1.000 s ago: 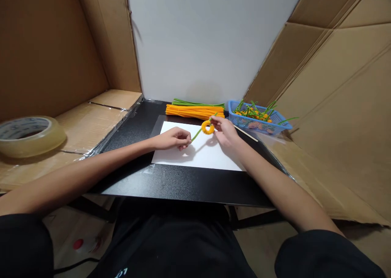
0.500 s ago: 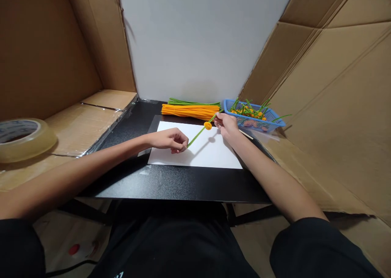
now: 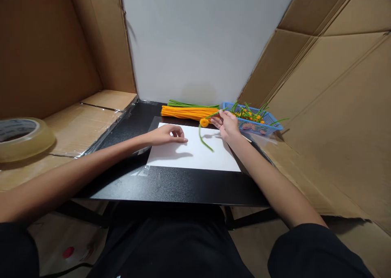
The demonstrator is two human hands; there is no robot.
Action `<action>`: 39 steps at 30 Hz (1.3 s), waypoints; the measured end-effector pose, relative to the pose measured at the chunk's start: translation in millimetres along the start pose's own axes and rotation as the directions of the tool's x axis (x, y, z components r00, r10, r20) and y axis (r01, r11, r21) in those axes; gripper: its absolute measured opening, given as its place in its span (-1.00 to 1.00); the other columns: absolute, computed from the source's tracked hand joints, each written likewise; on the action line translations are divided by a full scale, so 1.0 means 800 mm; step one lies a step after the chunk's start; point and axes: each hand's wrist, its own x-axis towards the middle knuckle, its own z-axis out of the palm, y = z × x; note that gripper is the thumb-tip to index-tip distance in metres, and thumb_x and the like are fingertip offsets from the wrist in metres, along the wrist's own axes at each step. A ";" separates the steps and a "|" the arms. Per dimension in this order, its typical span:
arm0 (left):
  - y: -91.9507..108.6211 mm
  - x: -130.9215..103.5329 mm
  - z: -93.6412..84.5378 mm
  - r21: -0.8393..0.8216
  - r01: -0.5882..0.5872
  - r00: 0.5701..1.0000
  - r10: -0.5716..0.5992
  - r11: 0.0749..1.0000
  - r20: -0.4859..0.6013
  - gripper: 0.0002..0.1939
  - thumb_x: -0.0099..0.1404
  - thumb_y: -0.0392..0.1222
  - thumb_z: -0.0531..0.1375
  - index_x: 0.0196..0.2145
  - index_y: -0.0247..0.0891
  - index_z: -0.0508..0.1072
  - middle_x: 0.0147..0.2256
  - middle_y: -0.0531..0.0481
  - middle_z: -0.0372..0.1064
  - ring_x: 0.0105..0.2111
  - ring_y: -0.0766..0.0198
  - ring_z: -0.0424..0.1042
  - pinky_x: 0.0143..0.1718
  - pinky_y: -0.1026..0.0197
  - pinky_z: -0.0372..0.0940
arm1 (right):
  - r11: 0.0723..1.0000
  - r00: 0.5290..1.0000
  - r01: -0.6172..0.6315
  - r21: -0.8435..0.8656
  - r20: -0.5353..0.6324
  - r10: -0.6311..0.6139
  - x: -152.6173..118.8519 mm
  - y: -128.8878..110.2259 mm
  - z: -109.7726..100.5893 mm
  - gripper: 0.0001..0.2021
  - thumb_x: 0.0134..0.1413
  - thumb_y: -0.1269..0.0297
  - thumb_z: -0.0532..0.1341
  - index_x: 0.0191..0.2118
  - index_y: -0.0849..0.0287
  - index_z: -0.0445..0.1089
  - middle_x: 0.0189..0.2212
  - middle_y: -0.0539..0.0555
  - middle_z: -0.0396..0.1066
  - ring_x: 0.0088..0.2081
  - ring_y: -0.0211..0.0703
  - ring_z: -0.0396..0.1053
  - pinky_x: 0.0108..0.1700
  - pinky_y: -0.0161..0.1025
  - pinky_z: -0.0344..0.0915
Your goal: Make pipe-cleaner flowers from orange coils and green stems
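A green pipe cleaner (image 3: 205,142) with a coiled orange disc (image 3: 204,123) on it is pinched near one end by my right hand (image 3: 228,124). Its loose end bends down over a white sheet of paper (image 3: 180,158). My left hand (image 3: 169,134) is above the left part of the sheet, empty, thumb and fingers apart. Just beyond the disc lies a bundle of orange pipe cleaners (image 3: 186,112), with green pipe cleaners (image 3: 192,104) behind it.
A blue basket (image 3: 273,127) at the back right holds several green and orange pipe-cleaner pieces. A thin pale stick (image 3: 247,139) lies beside my right wrist. On cardboard to the left rests a roll of clear tape (image 3: 45,137). Cardboard walls flank the black table (image 3: 171,188).
My left hand has let go of the green pipe cleaner and opened. The stem, straight between both hands before, now hangs bent from my right hand.
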 end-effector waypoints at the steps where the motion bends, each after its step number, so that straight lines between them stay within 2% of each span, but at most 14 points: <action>1: -0.002 0.001 0.000 -0.007 0.020 0.997 -0.020 1.000 -0.075 -0.58 0.24 0.17 0.27 -0.21 -0.26 0.57 -0.23 -0.09 0.56 -0.25 0.17 0.49 -0.28 0.25 0.29 | 1.000 0.999 0.024 -0.004 0.026 -0.024 -0.005 0.000 0.003 -0.76 0.30 0.40 0.22 -0.43 0.13 0.26 -0.55 -0.12 0.44 -0.50 -0.33 0.50 -0.38 -0.38 0.52; 3: -0.004 0.002 0.004 -0.055 0.053 0.981 -0.062 0.997 -0.184 -0.47 0.23 0.25 0.26 -0.09 -0.27 0.55 -0.10 -0.18 0.56 -0.12 0.10 0.51 -0.17 0.19 0.34 | 0.998 0.996 0.057 -0.013 0.077 -0.056 -0.017 0.001 0.011 -0.77 0.31 0.37 0.23 -0.41 0.12 0.26 -0.54 -0.11 0.45 -0.48 -0.32 0.51 -0.37 -0.38 0.52; 5: -0.003 0.004 0.012 -0.105 0.069 0.972 -0.091 0.992 -0.217 -0.44 0.25 0.27 0.25 -0.07 -0.28 0.54 -0.08 -0.20 0.56 -0.09 0.08 0.52 -0.13 0.15 0.35 | 0.998 0.989 0.066 -0.006 0.129 -0.065 -0.031 0.004 0.020 -0.78 0.29 0.34 0.26 -0.39 0.12 0.26 -0.53 -0.10 0.47 -0.46 -0.30 0.54 -0.32 -0.35 0.54; 9: 0.003 0.006 0.032 -0.179 0.002 0.987 -0.031 0.984 -0.160 -0.56 0.28 0.19 0.25 -0.17 -0.26 0.56 -0.18 -0.12 0.58 -0.17 0.15 0.52 -0.13 0.16 0.34 | 0.996 0.967 0.077 0.040 0.240 -0.084 -0.057 0.011 0.033 -0.81 0.27 0.30 0.29 -0.36 0.11 0.27 -0.50 -0.08 0.49 -0.39 -0.24 0.58 -0.19 -0.24 0.57; 12: 0.010 0.006 0.041 -0.280 -0.036 0.989 -0.006 0.959 -0.147 -0.67 0.33 0.06 0.23 -0.27 -0.29 0.54 -0.28 -0.09 0.56 -0.28 0.22 0.50 -0.21 0.19 0.33 | 0.994 0.946 0.094 0.049 0.308 -0.104 -0.071 0.014 0.037 -0.78 0.21 0.18 0.34 -0.31 0.09 0.29 -0.45 -0.06 0.53 -0.32 -0.21 0.60 -0.11 -0.20 0.56; 15: 0.017 0.004 0.042 -0.432 -0.037 0.991 -0.021 0.901 -0.129 -0.73 0.31 0.00 0.22 -0.25 -0.30 0.50 -0.33 -0.08 0.54 -0.33 0.25 0.49 -0.27 0.21 0.32 | 0.994 0.908 0.108 -0.003 0.408 -0.098 -0.078 0.017 0.037 -0.68 0.05 0.02 0.43 -0.26 0.10 0.39 -0.36 -0.01 0.57 -0.22 -0.17 0.59 -0.09 -0.20 0.54; 19: 0.022 0.002 0.040 -0.508 -0.004 0.992 -0.060 0.862 -0.109 -0.68 0.24 0.05 0.28 -0.40 -0.31 0.48 -0.41 -0.05 0.49 -0.40 0.29 0.43 -0.29 0.22 0.30 | 0.974 0.830 0.176 -0.146 0.554 -0.066 -0.081 0.023 0.034 -0.53 -0.24 -0.09 0.53 -0.28 0.16 0.54 -0.29 0.09 0.61 -0.20 -0.10 0.56 -0.13 -0.18 0.51; 22: 0.022 0.002 0.039 -0.509 0.018 0.989 -0.090 0.861 -0.117 -0.62 0.19 0.09 0.31 -0.45 -0.34 0.49 -0.46 -0.04 0.47 -0.46 0.33 0.36 -0.34 0.24 0.24 | 0.941 0.837 0.249 -0.228 0.540 -0.091 -0.078 0.024 0.031 -0.50 -0.28 -0.16 0.51 -0.38 0.20 0.57 -0.34 0.13 0.61 -0.26 -0.07 0.55 -0.19 -0.16 0.49; 27: 0.024 0.003 0.034 -0.468 0.022 0.990 -0.085 0.883 -0.114 -0.59 0.17 0.13 0.33 -0.45 -0.35 0.51 -0.56 0.00 0.41 -0.53 0.35 0.28 -0.41 0.26 0.15 | 0.877 0.861 0.317 -0.362 0.497 -0.107 -0.065 0.016 0.026 -0.49 -0.29 -0.20 0.49 -0.46 0.22 0.59 -0.40 0.17 0.61 -0.32 -0.09 0.53 -0.36 -0.27 0.38; 30: 0.028 0.003 0.030 -0.441 0.035 0.991 -0.086 0.897 -0.097 -0.59 0.17 0.12 0.34 -0.46 -0.34 0.50 -0.60 0.02 0.37 -0.57 0.38 0.25 -0.47 0.29 0.09 | 0.854 0.857 0.350 -0.386 0.501 -0.125 -0.056 0.013 0.024 -0.49 -0.31 -0.21 0.49 -0.48 0.21 0.59 -0.42 0.17 0.61 -0.34 -0.10 0.52 -0.41 -0.30 0.34; 34: 0.030 0.003 0.026 -0.420 0.015 0.992 -0.064 0.907 -0.105 -0.59 0.15 0.12 0.36 -0.50 -0.33 0.48 -0.61 0.04 0.35 -0.57 0.38 0.28 -0.47 0.30 0.11 | 0.843 0.852 0.373 -0.388 0.502 -0.147 -0.046 0.013 0.021 -0.49 -0.33 -0.21 0.49 -0.49 0.22 0.59 -0.47 0.16 0.59 -0.40 -0.12 0.50 -0.47 -0.31 0.31; 36: 0.028 0.002 0.026 -0.404 0.008 0.992 -0.057 0.915 -0.111 -0.59 0.17 0.12 0.35 -0.49 -0.33 0.48 -0.61 0.05 0.36 -0.57 0.37 0.28 -0.47 0.30 0.12 | 0.833 0.833 0.402 -0.380 0.529 -0.161 -0.045 0.012 0.020 -0.50 -0.30 -0.19 0.49 -0.48 0.22 0.60 -0.48 0.15 0.58 -0.41 -0.13 0.49 -0.47 -0.31 0.31; 39: 0.025 0.001 0.029 -0.379 0.023 0.994 -0.062 0.925 -0.091 -0.61 0.24 0.11 0.30 -0.43 -0.33 0.51 -0.58 0.03 0.40 -0.56 0.37 0.30 -0.46 0.29 0.14 | 0.795 0.769 0.504 -0.338 0.595 -0.234 -0.051 0.011 0.019 -0.56 -0.17 -0.16 0.46 -0.44 0.19 0.61 -0.45 0.13 0.59 -0.39 -0.11 0.50 -0.44 -0.27 0.34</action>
